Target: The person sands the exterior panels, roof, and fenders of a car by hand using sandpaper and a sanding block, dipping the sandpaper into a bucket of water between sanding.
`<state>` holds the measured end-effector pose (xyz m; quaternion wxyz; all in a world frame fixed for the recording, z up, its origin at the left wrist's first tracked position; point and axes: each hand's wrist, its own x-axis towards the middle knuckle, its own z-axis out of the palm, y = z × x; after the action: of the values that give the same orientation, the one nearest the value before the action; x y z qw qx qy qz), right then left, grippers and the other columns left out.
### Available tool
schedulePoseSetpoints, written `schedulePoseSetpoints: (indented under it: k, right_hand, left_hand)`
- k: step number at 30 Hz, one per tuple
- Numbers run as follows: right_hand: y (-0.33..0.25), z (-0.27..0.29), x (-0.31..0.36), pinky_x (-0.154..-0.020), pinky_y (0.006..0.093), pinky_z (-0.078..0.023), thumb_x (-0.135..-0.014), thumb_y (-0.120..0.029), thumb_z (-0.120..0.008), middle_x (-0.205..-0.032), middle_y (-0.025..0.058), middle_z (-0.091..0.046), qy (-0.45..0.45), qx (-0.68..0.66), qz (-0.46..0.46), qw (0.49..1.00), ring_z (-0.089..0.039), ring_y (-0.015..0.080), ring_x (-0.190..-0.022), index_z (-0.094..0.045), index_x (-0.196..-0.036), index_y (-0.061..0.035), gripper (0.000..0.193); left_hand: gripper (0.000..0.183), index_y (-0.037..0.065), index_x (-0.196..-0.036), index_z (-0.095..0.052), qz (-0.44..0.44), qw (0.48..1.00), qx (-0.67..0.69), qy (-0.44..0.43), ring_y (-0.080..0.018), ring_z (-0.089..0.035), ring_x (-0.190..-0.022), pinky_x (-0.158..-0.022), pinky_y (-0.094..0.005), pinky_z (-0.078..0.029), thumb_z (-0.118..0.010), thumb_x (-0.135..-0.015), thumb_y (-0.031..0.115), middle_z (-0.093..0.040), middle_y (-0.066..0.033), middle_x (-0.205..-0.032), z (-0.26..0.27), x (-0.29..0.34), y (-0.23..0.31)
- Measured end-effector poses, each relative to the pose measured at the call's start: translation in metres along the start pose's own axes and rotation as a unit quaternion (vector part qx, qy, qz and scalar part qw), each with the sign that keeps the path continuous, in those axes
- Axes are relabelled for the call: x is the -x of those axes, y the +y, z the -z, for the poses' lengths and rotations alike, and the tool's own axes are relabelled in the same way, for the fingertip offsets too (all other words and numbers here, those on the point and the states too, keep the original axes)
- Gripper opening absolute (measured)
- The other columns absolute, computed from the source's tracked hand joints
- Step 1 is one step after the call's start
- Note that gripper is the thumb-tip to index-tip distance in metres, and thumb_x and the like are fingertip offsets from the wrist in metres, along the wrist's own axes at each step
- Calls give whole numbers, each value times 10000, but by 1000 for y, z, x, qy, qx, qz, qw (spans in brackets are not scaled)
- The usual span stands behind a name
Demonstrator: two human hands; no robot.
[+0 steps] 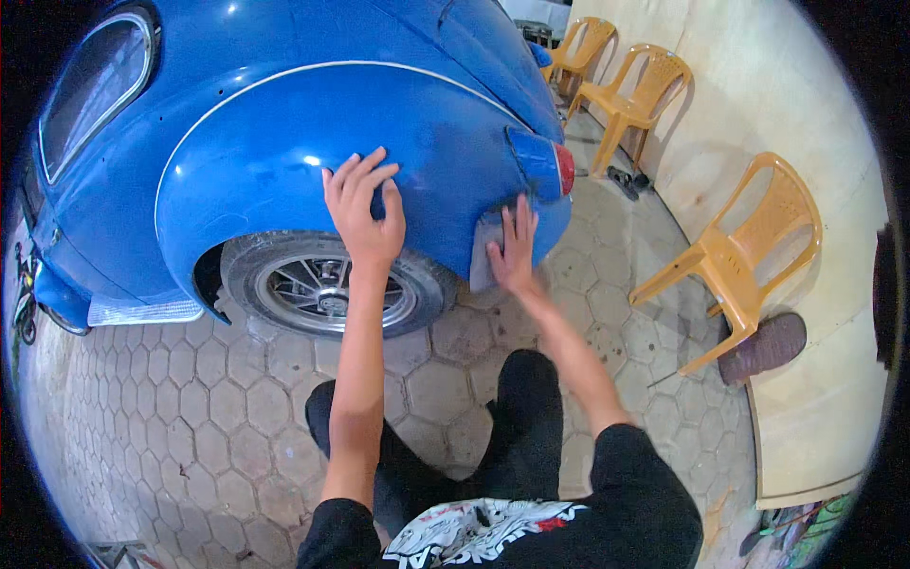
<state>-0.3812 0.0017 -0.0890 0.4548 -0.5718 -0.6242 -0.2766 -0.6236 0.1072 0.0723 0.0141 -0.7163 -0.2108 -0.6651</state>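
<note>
A blue rounded car fender (275, 142), edged with a pale trim line, curves above a wheel (332, 294) with a spoked metal rim. My left hand (368, 209) rests on the fender above the wheel, its fingers spread and nothing in them. Lower on the right, behind the wheel, my right hand (515, 248) holds a grey cloth (485, 251) pressed against the bodywork, with the fingers stretched over it. That hand and wrist are slightly blurred. Just above it sits the tail light (565, 171), with a red lens in a blue housing.
Hexagonal paving (209, 408) lies underfoot. Orange plastic chairs (749, 237) stand along a pale wall panel (815, 408) at the right. A brown rounded pad-like thing (773, 347) is beside the nearest chair. Dark footwear (626, 182) lies near the farther chairs.
</note>
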Motion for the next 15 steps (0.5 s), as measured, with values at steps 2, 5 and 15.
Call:
schedulePoseSetpoints:
  k: [2, 5, 15]
  right_hand:
    - [17, -15, 49, -1157, 696, -86, -1015, -390, -503, -1632, 311, -142, 54, 31, -45, 997, -169, 526, -1490, -294, -1565, -43, 683]
    - [14, -46, 104, -1145, 717, -58, -1037, -470, -425, -1630, 333, -108, 105, 35, -96, 989, -135, 530, -1498, -273, -1571, -40, 702]
    - [-146, -61, -93, -1111, 760, -119, -926, -580, -560, -1651, 174, -242, 26, 143, 7, 989, -186, 443, -1516, -441, -1520, -336, 653]
  left_hand:
    - [151, 134, -967, -740, -15, 1000, 4, 11, -301, -570, -1248, -1180, -536, -262, -644, -873, 66, -720, -38, -1216, -7, 8, 10]
    - [173, 123, -953, -739, -35, 999, 14, 10, -303, -572, -1243, -1162, -535, -303, -646, -843, 28, -723, -45, -1206, 9, 32, -1]
    - [177, 46, -1011, -711, 41, 995, -75, 46, -336, -558, -1203, -1044, -457, -412, -621, -862, 15, -680, -110, -1265, 76, 39, -37]
